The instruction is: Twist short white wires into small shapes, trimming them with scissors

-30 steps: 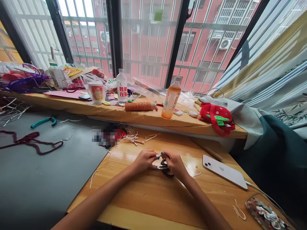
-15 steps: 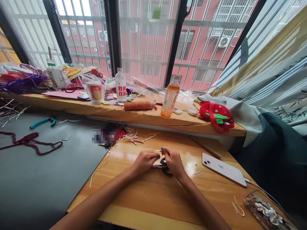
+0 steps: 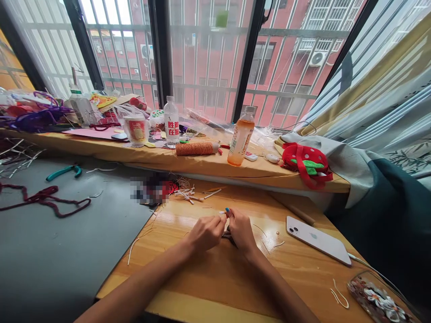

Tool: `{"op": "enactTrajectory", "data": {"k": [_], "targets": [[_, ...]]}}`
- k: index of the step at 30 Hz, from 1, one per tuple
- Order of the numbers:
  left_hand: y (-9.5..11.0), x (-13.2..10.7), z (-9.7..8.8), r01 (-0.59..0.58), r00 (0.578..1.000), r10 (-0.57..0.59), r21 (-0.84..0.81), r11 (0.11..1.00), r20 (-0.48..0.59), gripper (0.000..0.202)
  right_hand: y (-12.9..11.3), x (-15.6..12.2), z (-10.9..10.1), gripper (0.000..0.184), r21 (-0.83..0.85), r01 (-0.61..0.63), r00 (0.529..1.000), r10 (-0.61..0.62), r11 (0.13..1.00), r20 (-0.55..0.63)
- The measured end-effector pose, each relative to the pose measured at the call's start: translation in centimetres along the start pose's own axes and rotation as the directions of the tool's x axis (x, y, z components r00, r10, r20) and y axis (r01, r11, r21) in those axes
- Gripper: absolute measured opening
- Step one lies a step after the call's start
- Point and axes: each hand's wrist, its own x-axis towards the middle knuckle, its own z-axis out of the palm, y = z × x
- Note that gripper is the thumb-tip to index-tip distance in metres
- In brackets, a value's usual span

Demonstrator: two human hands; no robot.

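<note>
My left hand point(image 3: 207, 232) and my right hand point(image 3: 241, 229) meet over the wooden table, fingertips pinched close together. Between them a short white cord end point(image 3: 222, 212) pokes out, with a hint of orange thread by it; most of it is hidden by my fingers. Blue polish shows on a right-hand nail. Beneath the hands lie scissors point(image 3: 229, 235) with dark handles, largely covered by my right hand. Short white cord scraps point(image 3: 191, 194) and loose thread lie beyond the hands.
A white phone point(image 3: 318, 240) on a cable and a decorated phone case point(image 3: 377, 298) lie right. Teal pliers point(image 3: 63, 172) and maroon yarn point(image 3: 47, 195) rest on the grey surface left. The sill holds an orange thread spool point(image 3: 195, 149), a water bottle point(image 3: 171, 123) and an orange drink bottle point(image 3: 241, 139).
My left hand has turned and closed in toward my right hand, its fingers now more curled. Together the hands cover more of the scissors. The view has shifted slightly.
</note>
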Motion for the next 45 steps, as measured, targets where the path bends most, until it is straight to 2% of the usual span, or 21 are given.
{"op": "enactTrajectory", "data": {"k": [3,5,7,8,9,11,13,16,18,21,23,25,27,29,31,32,33,36,38,42,45], "targets": [[-0.8,0.2,0.5,0.190,0.980,-0.168,-0.269,0.944,0.102,0.033,0.3,0.0,-1.3,0.025,0.078,0.145,0.987,-0.150,0.986,0.060],[-1.9,0.4,0.5,0.219,0.967,-0.145,-0.393,0.893,0.209,0.032,0.9,-0.1,-2.1,0.022,0.092,0.292,0.930,-0.305,0.952,0.204],[-2.9,0.5,0.1,0.171,0.959,-0.063,-0.384,0.907,0.278,0.024,1.5,-0.3,-2.3,0.020,0.047,0.424,0.834,-0.410,0.904,0.370],[-3.2,0.5,-0.3,0.134,0.954,-0.032,-0.327,0.935,0.298,0.020,1.8,-0.4,-2.2,0.019,0.002,0.463,0.801,-0.419,0.886,0.428],[-3.3,0.5,-0.6,0.088,0.951,-0.008,-0.245,0.965,0.311,0.018,1.9,-0.5,-1.9,0.019,-0.058,0.472,0.795,-0.397,0.880,0.459],[-2.8,0.6,-1.2,-0.016,0.950,0.036,-0.064,0.998,0.310,0.019,1.8,-0.6,-1.1,0.018,-0.187,0.386,0.863,-0.282,0.903,0.418],[-1.8,0.6,-1.4,-0.072,0.964,0.051,0.072,0.995,0.261,0.019,1.3,-0.5,-0.3,0.019,-0.256,0.210,0.951,-0.137,0.944,0.277],[-0.2,0.4,-1.0,0.016,0.990,-0.030,0.102,0.995,0.134,0.023,0.4,-0.2,0.3,0.023,-0.156,0.004,0.996,0.010,0.988,0.088],[0.2,0.2,-0.4,0.105,0.991,-0.105,0.008,0.994,0.084,0.024,0.0,-0.1,0.2,0.026,-0.047,-0.054,0.998,0.055,0.997,0.023],[-0.3,-0.1,0.4,0.173,0.983,-0.156,-0.217,0.961,0.095,0.025,-0.3,-0.4,0.0,0.027,0.023,-0.053,0.998,0.053,0.998,-0.032],[-1.1,-0.1,0.8,0.168,0.983,-0.127,-0.384,0.908,0.129,0.025,-0.4,-0.7,-0.2,0.027,0.001,-0.004,0.998,0.004,1.000,-0.058],[-2.2,-0.1,0.9,0.144,0.983,-0.066,-0.500,0.854,0.171,0.025,-0.3,-1.0,-0.4,0.025,-0.022,0.129,0.991,-0.129,0.991,-0.022],[-3.2,0.0,0.6,0.132,0.973,-0.011,-0.515,0.847,0.230,0.024,0.1,-1.2,-0.6,0.023,-0.025,0.326,0.940,-0.321,0.945,0.119],[-4.0,0.2,-0.2,0.111,0.953,0.025,-0.425,0.899,0.301,0.018,0.7,-1.4,-0.8,0.022,-0.024,0.513,0.821,-0.483,0.858,0.304],[-4.1,0.3,-1.1,0.068,0.935,0.034,-0.275,0.959,0.352,0.013,1.3,-1.4,-0.7,0.021,-0.078,0.602,0.744,-0.523,0.795,0.415],[-4.0,0.4,-1.6,0.051,0.932,0.025,-0.200,0.979,0.362,0.013,1.5,-1.4,-0.6,0.020,-0.123,0.608,0.745,-0.509,0.784,0.432],[-3.7,0.5,-1.9,0.045,0.933,0.006,-0.134,0.990,0.360,0.013,1.7,-1.3,-0.5,0.019,-0.176,0.587,0.770,-0.477,0.790,0.424],[-2.5,0.8,-2.4,0.096,0.949,-0.078,-0.045,0.994,0.304,0.018,2.0,-1.1,0.1,0.020,-0.299,0.429,0.888,-0.338,0.852,0.311],[-1.6,0.8,-2.3,0.151,0.958,-0.138,-0.034,0.988,0.252,0.019,1.9,-1.0,0.4,0.023,-0.301,0.325,0.939,-0.268,0.896,0.218],[-0.3,0.5,-1.5,0.248,0.962,-0.240,-0.046,0.968,0.130,0.021,1.2,-0.7,0.5,0.024,-0.110,0.150,0.987,-0.142,0.983,0.075],[0.2,0.5,-1.1,0.348,0.937,-0.338,-0.233,0.908,0.083,0.022,0.5,-0.5,0.3,0.026,0.067,0.009,1.000,-0.010,0.998,0.007]]}}
